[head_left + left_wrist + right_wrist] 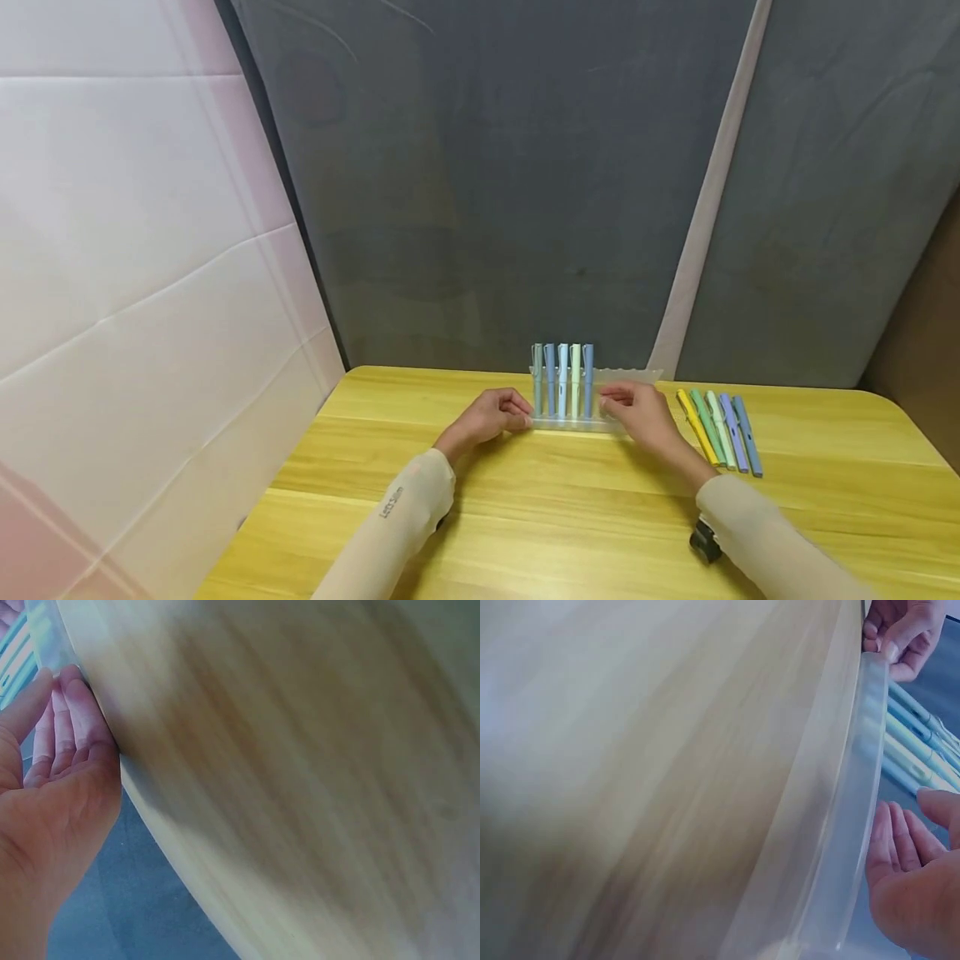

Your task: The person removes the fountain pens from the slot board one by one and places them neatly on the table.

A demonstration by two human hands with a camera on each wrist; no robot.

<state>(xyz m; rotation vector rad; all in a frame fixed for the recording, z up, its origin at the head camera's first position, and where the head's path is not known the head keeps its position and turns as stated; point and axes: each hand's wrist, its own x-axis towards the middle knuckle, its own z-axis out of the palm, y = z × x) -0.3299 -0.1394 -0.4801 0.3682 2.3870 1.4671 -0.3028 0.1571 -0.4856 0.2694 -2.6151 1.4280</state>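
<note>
A clear plastic pen rack stands near the table's far edge, with several capped pens upright in its left half, in grey-green, blue, pale blue and pale green. My left hand pinches the rack's left front corner between thumb and fingers; the right wrist view shows that same left hand at the rack's far end. Over the slots just right of the last blue pen is my right hand, its fingers and thumb apart with nothing between them.
Right of the rack, several more capped pens lie side by side on the wooden table: yellow, green, pale green, lilac and blue. A dark grey curtain hangs behind the table, and a white panel stands on the left.
</note>
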